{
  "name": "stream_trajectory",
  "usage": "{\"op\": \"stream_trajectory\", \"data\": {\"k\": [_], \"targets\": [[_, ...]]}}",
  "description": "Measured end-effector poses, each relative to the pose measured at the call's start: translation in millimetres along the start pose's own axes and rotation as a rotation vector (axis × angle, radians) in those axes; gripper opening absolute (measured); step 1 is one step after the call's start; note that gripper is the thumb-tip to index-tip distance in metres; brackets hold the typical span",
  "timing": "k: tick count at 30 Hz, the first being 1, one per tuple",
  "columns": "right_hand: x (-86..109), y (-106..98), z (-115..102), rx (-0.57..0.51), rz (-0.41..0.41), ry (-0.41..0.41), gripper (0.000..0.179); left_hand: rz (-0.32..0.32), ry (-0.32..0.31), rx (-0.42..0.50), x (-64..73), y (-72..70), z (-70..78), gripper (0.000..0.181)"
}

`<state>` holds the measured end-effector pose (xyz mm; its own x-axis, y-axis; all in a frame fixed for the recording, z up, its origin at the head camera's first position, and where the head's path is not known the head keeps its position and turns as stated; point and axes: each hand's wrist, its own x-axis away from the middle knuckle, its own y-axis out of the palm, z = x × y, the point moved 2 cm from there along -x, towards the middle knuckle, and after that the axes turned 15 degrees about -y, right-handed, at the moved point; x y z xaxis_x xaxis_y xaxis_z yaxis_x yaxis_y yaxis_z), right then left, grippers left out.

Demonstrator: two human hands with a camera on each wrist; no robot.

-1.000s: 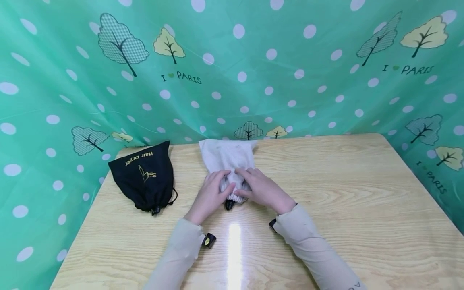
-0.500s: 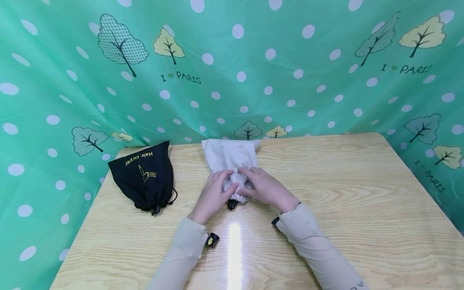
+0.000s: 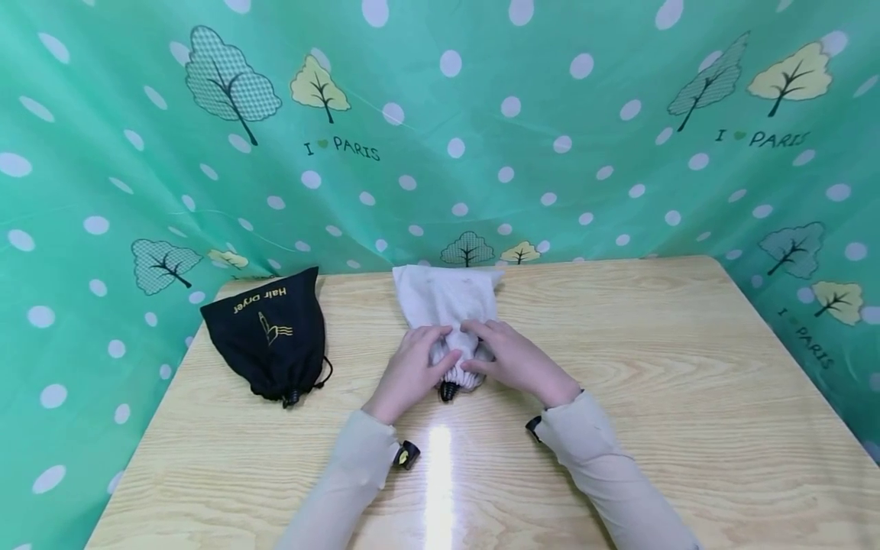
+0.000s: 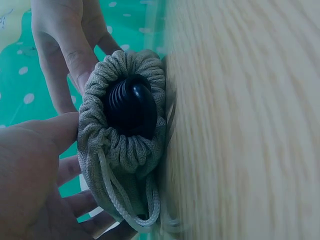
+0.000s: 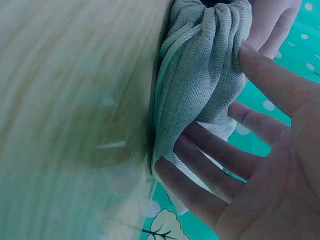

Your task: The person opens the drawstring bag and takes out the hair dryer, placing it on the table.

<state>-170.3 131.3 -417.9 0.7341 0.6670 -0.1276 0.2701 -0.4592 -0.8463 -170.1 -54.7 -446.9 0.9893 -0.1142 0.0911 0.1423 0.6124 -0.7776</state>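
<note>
A pale grey drawstring bag (image 3: 447, 294) lies at the table's back edge, its flat end away from me and its gathered mouth (image 4: 122, 155) toward me. From that mouth pokes a glossy black ribbed end (image 4: 131, 105); the rest of it is hidden inside. My left hand (image 3: 410, 370) holds the bag's left side, thumb by the gathers and fingers spread along the flank. On the other side, my right hand (image 3: 517, 363) holds it likewise, with the thumb (image 5: 272, 80) at the gathers and fingertips against the cloth low down. A white cord (image 4: 112, 192) loops from the mouth.
To the left lies a black drawstring bag (image 3: 268, 336) with gold "Hair Dryer" lettering, its mouth toward me. The wood-grain table (image 3: 660, 367) stretches right. Behind and beside it hangs a green dotted curtain (image 3: 385, 153) with printed trees.
Both hands and the grey bag between them have slid a little to the right. The black bag keeps its place on the table; the head view has shifted slightly.
</note>
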Motion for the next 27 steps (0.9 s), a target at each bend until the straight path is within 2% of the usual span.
{"op": "stream_trajectory", "data": {"k": [4, 17, 22, 27], "targets": [[2.8, -0.7, 2.8, -0.009, 0.004, 0.003, 0.067, 0.002, -0.005, 0.000, 0.1, 1.8, 3.0, 0.052], [10.9, -6.4, 15.4, -0.044, 0.009, 0.033, 0.069, 0.002, 0.045, -0.002, -2.9, 10.5, 14.8, 0.050], [10.3, -3.8, 17.2, -0.056, 0.012, 0.019, 0.067, -0.001, 0.037, -0.003, -2.5, 10.5, 13.7, 0.051], [12.2, -4.1, 16.2, -0.073, 0.008, 0.045, 0.067, -0.011, 0.038, -0.002, -2.7, 9.6, 13.9, 0.053]]}}
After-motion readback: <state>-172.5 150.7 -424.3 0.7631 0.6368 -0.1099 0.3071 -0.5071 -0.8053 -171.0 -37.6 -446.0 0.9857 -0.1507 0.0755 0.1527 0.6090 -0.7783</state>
